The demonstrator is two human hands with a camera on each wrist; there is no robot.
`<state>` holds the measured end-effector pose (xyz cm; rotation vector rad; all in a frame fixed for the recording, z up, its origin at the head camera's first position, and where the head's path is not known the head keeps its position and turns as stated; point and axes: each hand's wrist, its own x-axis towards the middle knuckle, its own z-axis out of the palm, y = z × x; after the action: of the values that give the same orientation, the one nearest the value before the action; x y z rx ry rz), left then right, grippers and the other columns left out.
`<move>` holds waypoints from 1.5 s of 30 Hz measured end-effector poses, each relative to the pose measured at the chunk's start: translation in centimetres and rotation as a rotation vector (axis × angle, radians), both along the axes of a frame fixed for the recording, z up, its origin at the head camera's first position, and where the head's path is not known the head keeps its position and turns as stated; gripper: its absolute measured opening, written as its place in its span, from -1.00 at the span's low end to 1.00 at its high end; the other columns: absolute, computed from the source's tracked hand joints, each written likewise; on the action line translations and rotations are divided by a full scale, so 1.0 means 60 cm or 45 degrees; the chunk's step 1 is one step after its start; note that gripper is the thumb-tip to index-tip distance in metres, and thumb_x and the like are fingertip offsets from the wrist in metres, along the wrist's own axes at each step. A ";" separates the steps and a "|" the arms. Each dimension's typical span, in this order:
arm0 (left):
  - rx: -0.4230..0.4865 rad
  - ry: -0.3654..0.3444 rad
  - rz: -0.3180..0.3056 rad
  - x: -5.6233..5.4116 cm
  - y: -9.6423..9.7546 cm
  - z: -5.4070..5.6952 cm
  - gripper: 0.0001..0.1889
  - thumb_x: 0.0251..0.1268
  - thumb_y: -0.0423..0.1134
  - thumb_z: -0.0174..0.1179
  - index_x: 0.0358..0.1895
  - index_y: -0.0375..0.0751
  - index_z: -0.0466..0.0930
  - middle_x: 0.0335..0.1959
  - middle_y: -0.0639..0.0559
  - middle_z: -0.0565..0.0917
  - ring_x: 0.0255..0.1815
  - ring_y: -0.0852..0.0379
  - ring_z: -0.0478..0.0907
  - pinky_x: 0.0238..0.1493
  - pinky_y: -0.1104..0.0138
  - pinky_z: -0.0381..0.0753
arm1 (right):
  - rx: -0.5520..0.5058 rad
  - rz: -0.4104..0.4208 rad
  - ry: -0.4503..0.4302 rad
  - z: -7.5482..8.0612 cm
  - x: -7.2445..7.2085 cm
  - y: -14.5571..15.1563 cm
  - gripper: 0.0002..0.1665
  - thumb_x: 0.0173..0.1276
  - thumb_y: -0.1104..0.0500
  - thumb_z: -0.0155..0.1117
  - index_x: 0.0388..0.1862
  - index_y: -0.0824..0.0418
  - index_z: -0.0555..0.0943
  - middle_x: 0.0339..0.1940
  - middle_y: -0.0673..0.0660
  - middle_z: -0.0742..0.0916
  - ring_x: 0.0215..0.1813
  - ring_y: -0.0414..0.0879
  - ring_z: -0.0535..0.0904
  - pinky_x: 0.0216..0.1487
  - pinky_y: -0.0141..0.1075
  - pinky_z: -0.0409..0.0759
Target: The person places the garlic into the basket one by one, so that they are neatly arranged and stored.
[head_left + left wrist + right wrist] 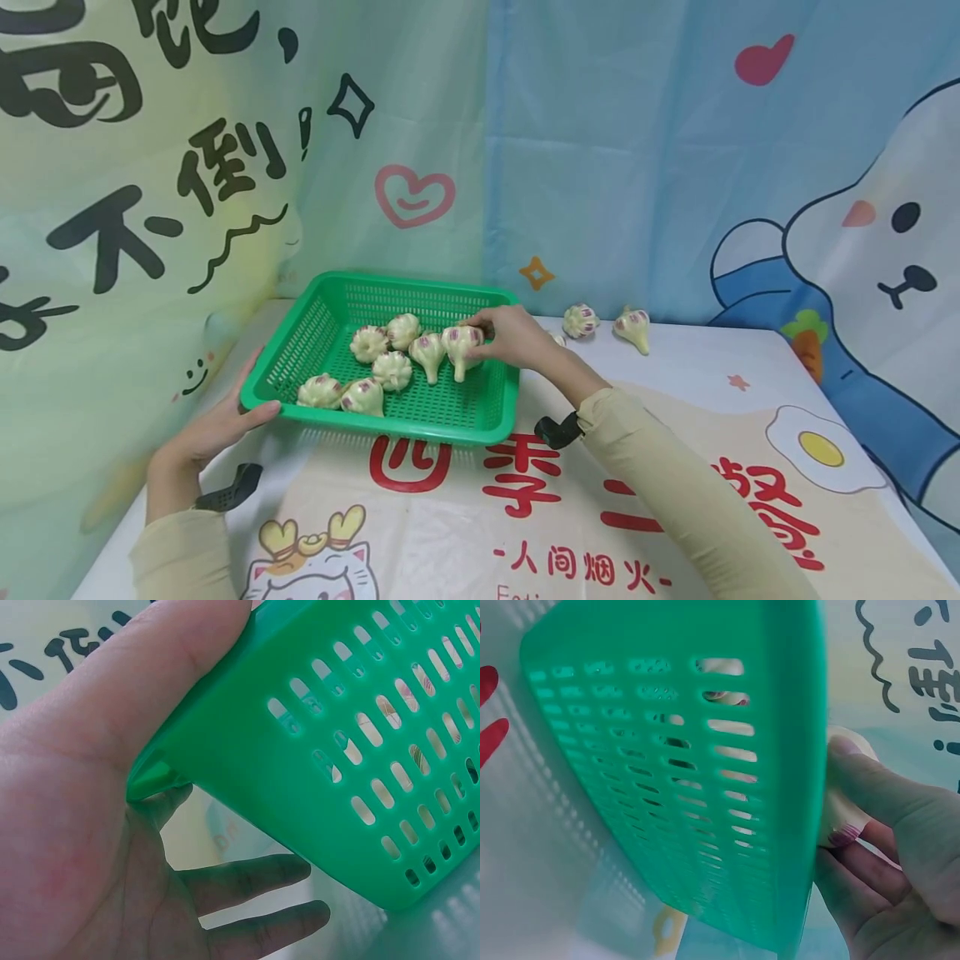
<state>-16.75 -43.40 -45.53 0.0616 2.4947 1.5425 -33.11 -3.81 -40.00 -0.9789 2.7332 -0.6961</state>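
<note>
A green slotted plastic basket (450, 429) stands on the table with several garlic bulbs inside, whitish with purple streaks. My right hand (513, 335) reaches over its right side and grips one garlic bulb (459, 340) between thumb and fingers. In the right wrist view, the basket wall (667, 750) partly hides that bulb (847, 817). At the near left corner, my left hand (217, 429) holds the basket by its rim. The left wrist view shows the thumb (172, 645) along the rim and the other fingers (247, 885) beneath it.
Beyond the basket's right side, a garlic bulb (581, 321) and another bulb (632, 329) lie near the table's back edge. A third bulb (558, 339) is mostly hidden by my right hand. A printed cloth (420, 533) covers the table, and a printed curtain (577, 167) hangs behind.
</note>
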 end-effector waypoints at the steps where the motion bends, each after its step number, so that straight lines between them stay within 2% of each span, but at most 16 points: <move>1: 0.000 0.003 0.002 0.000 0.000 0.000 -0.06 0.40 -0.09 0.02 0.43 0.46 -0.62 0.51 -0.25 -0.47 0.45 -0.39 -0.41 0.20 -0.43 -0.16 | 0.006 0.005 -0.004 0.000 -0.002 -0.003 -0.43 0.16 -0.07 0.41 0.14 0.09 0.60 -0.10 0.02 0.71 -0.15 -0.15 0.57 -0.17 -0.27 0.51; 8: -0.020 -0.002 0.014 0.000 -0.001 0.000 -0.06 0.39 -0.07 0.02 0.44 0.43 -0.63 0.51 -0.19 -0.52 0.45 -0.38 -0.43 0.20 -0.44 -0.17 | -0.012 0.030 -0.058 0.006 -0.011 -0.024 -0.43 0.14 -0.05 0.43 0.12 0.10 0.62 -0.12 0.02 0.71 -0.21 -0.16 0.54 -0.27 -0.33 0.49; 13: -0.025 -0.009 0.017 0.000 0.000 -0.001 -0.07 0.39 -0.06 0.02 0.41 0.53 -0.61 0.51 -0.17 -0.52 0.46 -0.36 -0.44 0.21 -0.43 -0.17 | -0.020 0.035 -0.092 0.012 -0.018 -0.033 -0.41 0.13 -0.04 0.44 0.14 0.13 0.60 -0.11 0.04 0.71 -0.18 -0.14 0.56 -0.24 -0.31 0.52; 20: -0.014 -0.007 0.009 -0.001 0.001 -0.001 -0.08 0.39 -0.04 0.02 0.41 0.55 -0.59 0.51 -0.22 -0.47 0.45 -0.35 -0.37 0.22 -0.41 -0.14 | -0.002 0.067 -0.127 0.011 -0.025 -0.041 -0.38 0.08 -0.08 0.46 0.11 0.14 0.62 -0.07 0.04 0.73 -0.10 -0.15 0.61 -0.15 -0.31 0.57; 26: -0.018 -0.008 0.015 -0.002 0.000 -0.001 -0.08 0.39 -0.04 0.02 0.41 0.55 -0.59 0.51 -0.21 -0.49 0.45 -0.35 -0.39 0.21 -0.42 -0.15 | 0.056 0.101 -0.135 0.013 -0.030 -0.048 -0.47 0.07 -0.07 0.46 0.02 0.09 0.66 -0.23 -0.02 0.74 -0.23 -0.18 0.59 -0.26 -0.34 0.50; 31: -0.012 -0.020 0.021 0.001 0.001 0.002 -0.07 0.38 -0.04 0.03 0.41 0.56 -0.59 0.51 -0.17 -0.52 0.46 -0.36 -0.44 0.21 -0.43 -0.18 | 0.086 0.103 -0.141 0.017 -0.030 -0.057 -0.48 0.07 -0.07 0.47 0.00 0.10 0.67 -0.24 -0.02 0.74 -0.24 -0.19 0.57 -0.26 -0.35 0.48; 37: -0.021 -0.015 0.027 0.001 0.001 0.004 -0.07 0.38 -0.04 0.03 0.41 0.54 -0.60 0.51 -0.19 -0.52 0.46 -0.36 -0.43 0.21 -0.43 -0.18 | 0.084 0.126 -0.138 0.018 -0.029 -0.070 -0.51 0.09 -0.06 0.45 -0.02 0.12 0.67 -0.32 0.02 0.71 -0.34 -0.15 0.47 -0.32 -0.35 0.36; 41: -0.005 -0.017 0.023 0.001 0.000 0.002 -0.07 0.38 -0.04 0.03 0.41 0.54 -0.60 0.51 -0.19 -0.51 0.46 -0.34 -0.42 0.22 -0.42 -0.17 | 0.079 0.139 -0.155 0.013 -0.030 -0.079 -0.49 0.09 -0.06 0.45 0.01 0.11 0.66 -0.19 0.01 0.73 -0.28 -0.19 0.51 -0.29 -0.37 0.42; 45: 0.020 0.005 0.013 0.001 0.001 0.002 -0.06 0.38 -0.06 0.04 0.44 0.46 -0.60 0.50 -0.25 -0.44 0.44 -0.33 -0.36 0.23 -0.41 -0.16 | 0.093 0.165 -0.161 0.003 -0.031 -0.086 -0.44 0.08 -0.07 0.46 0.06 0.11 0.65 -0.09 0.01 0.74 -0.20 -0.18 0.57 -0.23 -0.36 0.49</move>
<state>-16.69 -43.34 -45.38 0.0546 2.4896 1.5674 -34.97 -8.95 -39.80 -1.0467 2.5418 -0.6094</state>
